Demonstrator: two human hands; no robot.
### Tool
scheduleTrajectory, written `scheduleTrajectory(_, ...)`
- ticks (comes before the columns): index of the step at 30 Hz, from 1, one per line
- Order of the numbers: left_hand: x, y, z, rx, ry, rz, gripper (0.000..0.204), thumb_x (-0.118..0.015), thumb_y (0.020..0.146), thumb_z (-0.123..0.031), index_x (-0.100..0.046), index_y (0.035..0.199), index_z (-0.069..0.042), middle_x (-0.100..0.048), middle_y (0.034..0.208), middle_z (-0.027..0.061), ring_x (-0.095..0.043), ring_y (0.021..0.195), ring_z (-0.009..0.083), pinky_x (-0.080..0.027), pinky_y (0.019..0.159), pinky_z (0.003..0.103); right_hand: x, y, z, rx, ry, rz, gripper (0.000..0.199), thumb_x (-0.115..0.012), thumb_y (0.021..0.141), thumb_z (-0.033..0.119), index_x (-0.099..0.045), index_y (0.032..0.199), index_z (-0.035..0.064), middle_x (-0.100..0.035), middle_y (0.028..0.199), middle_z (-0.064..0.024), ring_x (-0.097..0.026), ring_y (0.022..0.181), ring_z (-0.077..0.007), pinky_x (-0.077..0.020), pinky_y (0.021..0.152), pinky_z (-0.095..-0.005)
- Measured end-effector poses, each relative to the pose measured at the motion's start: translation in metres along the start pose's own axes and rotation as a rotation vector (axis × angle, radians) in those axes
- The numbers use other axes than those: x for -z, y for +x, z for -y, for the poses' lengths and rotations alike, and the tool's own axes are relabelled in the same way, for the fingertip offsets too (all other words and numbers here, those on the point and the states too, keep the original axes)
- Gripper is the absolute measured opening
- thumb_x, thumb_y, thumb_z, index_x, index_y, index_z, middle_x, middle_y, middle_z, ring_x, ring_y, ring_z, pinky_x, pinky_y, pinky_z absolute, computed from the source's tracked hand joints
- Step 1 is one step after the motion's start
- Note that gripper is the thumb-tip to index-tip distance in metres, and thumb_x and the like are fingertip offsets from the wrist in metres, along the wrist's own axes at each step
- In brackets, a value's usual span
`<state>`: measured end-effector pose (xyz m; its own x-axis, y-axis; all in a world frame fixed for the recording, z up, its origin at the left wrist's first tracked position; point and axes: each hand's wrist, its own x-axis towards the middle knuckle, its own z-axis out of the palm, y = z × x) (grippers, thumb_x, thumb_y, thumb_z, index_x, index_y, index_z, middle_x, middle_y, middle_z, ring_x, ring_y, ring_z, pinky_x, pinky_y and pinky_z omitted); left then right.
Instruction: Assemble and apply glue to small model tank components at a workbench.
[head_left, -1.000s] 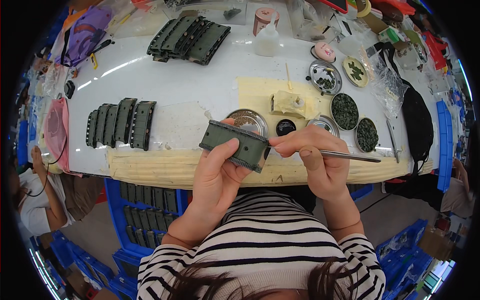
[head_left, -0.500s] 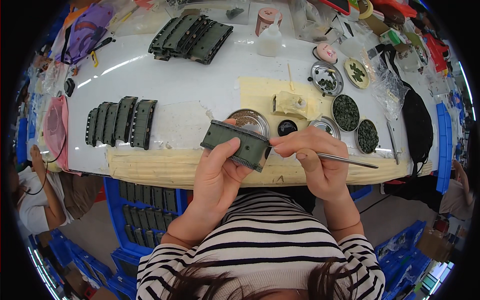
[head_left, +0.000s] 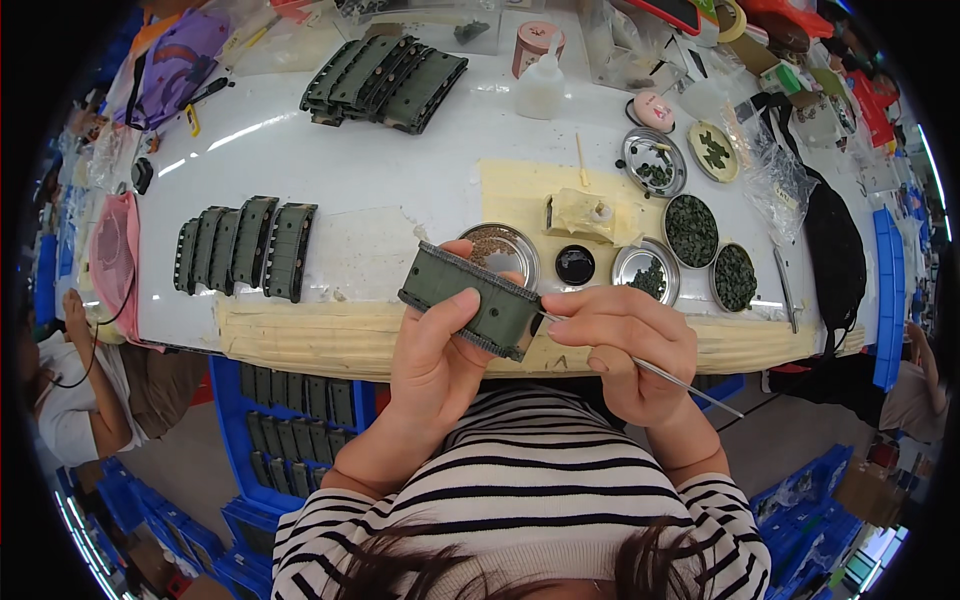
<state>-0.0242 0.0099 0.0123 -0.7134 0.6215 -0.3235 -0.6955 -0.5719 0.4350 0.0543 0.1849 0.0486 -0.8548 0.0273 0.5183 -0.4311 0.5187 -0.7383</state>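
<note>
Two hands at work on one olive-green model part above the table's near edge.

Left hand [head_left: 435, 355] grips the green block [head_left: 470, 300] from below, thumb across its face, holding it tilted over the white table [head_left: 400, 150]. Right hand [head_left: 625, 345] is closed in a pinch on a thin metal tool [head_left: 670, 377], its tip touching the block's right end. Round tins [head_left: 690, 230] sit beyond; four matching green pieces [head_left: 245, 247] stand to the left.

White table [head_left: 420, 160] with green track pieces [head_left: 245, 245], metal dishes [head_left: 655, 165]
</note>
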Motion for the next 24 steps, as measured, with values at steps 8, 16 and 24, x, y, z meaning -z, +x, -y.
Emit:
scheduleTrajectory(8, -0.001, 0.0, 0.001, -0.004, 0.017, 0.086, 0.047, -0.056, 0.09, -0.009, -0.037, 0.133, -0.012, -0.059, 0.115, 0.0217, -0.062, 0.107, 0.0271, -0.055, 0.087, 0.039, -0.002, -0.006, 0.005, 0.042, -0.024, -0.051, 0.025, -0.049, 0.095, 0.013, -0.067, 0.09, -0.0031, -0.068, 0.088, -0.017, -0.068, 0.082, -0.0274, -0.0534, 0.066, -0.0306)
scheduleTrajectory(16, 0.001, 0.005, 0.002, 0.033, -0.035, 0.153, 0.048, -0.057, 0.088, -0.008, -0.038, 0.132, -0.011, -0.06, 0.113, 0.0206, -0.063, 0.103, 0.0267, -0.057, 0.084, 0.039, 0.001, -0.009, 0.007, 0.117, -0.056, -0.052, 0.023, -0.068, 0.073, 0.002, -0.068, 0.096, -0.0023, -0.066, 0.089, -0.0159, -0.068, 0.083, -0.0279, -0.054, 0.064, -0.0305)
scheduleTrajectory(24, 0.002, 0.007, 0.002, 0.106, -0.057, 0.148, 0.046, -0.056, 0.088, -0.011, -0.04, 0.131, -0.011, -0.06, 0.112, 0.0195, -0.063, 0.103, 0.026, -0.057, 0.082, 0.039, 0.0, -0.011, 0.004, 0.14, -0.024, -0.064, 0.023, -0.067, 0.075, 0.003, -0.068, 0.097, -0.0033, -0.066, 0.087, -0.0157, -0.067, 0.085, -0.0299, -0.0537, 0.066, -0.0321)
